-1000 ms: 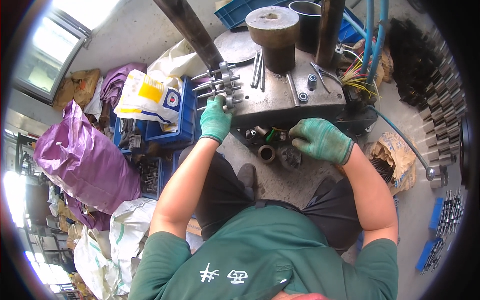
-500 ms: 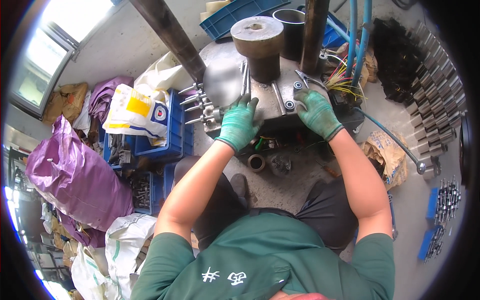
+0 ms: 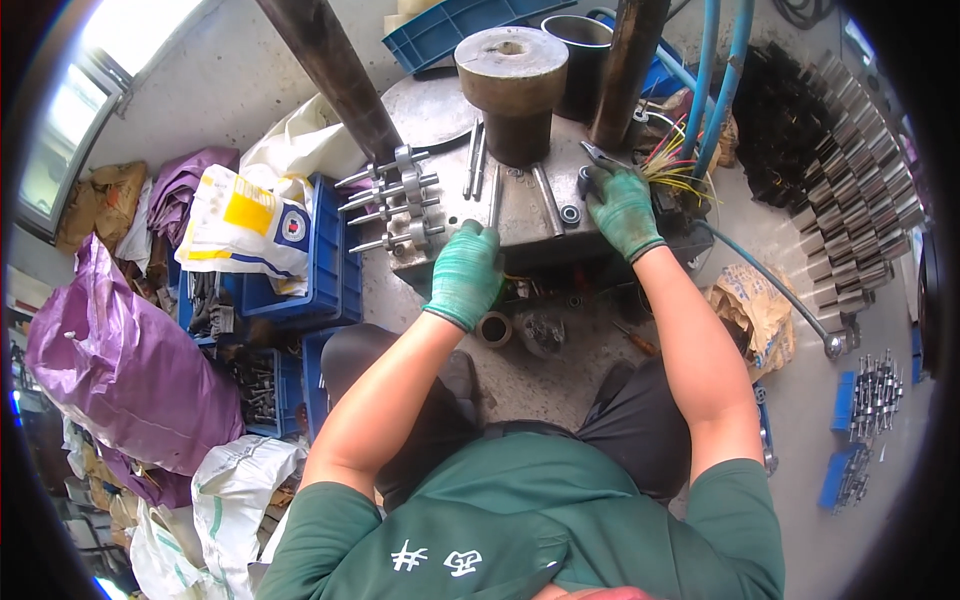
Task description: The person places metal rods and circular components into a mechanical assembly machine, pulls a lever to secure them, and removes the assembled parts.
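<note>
While both gloved hands rest on a grey metal work plate (image 3: 520,215), the left hand (image 3: 465,275) is curled over the plate's near edge, its fingers closed around the near end of a slim steel rod (image 3: 494,205); the right hand (image 3: 622,208) lies palm down at the plate's right side, fingers bent over a small dark metal part, though the glove hides whether it truly pinches anything. The rod lies flat on the plate with its long axis running away from the person, pointing toward a heavy round steel cylinder (image 3: 511,85) that stands upright at the plate's middle. A second, similar rod (image 3: 547,198) lies just beside it, angled slightly to the right, and a pair of thin pins (image 3: 474,160) lies to the left of the cylinder. Judging from this, the work looks partly done: a row of finished-looking threaded shafts with collars (image 3: 392,205) sits at the plate's left edge, while loose rods remain to be handled. Beyond the plate, a bundle of coloured wires (image 3: 672,165) sprouts by the right hand, blue hoses (image 3: 712,80) rise behind, blue plastic crates (image 3: 320,270) and a purple sack (image 3: 120,360) crowd the left, and rows of dark metal parts (image 3: 850,190) line the floor at right.
</note>
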Demonstrator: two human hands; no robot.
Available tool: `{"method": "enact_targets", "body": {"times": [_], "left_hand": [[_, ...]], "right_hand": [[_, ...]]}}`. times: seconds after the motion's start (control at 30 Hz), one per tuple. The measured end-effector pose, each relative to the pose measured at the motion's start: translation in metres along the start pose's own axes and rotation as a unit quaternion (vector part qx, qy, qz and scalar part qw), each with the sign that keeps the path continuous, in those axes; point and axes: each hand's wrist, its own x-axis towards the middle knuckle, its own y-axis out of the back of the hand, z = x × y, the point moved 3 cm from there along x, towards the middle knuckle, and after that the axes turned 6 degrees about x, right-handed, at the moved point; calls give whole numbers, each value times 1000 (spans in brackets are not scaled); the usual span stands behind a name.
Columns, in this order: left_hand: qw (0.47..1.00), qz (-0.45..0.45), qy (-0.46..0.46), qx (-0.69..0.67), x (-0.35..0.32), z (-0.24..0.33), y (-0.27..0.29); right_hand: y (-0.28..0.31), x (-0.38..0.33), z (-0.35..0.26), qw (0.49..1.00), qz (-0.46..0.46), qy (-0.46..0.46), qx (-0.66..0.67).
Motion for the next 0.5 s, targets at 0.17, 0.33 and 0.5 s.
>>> {"method": "enact_targets", "body": {"times": [0.17, 0.33, 0.5], "left_hand": [[953, -41, 198, -228, -17, -3, -11], [668, -138, 425, -595, -39, 4, -35], [561, -219, 428, -674, -36, 14, -38]], "right_hand": [[-6, 4, -1, 1000, -3, -11, 11], [-5, 4, 1, 1000, 17, -10, 23], [10, 4, -1, 971, 134, -49, 192]]}}
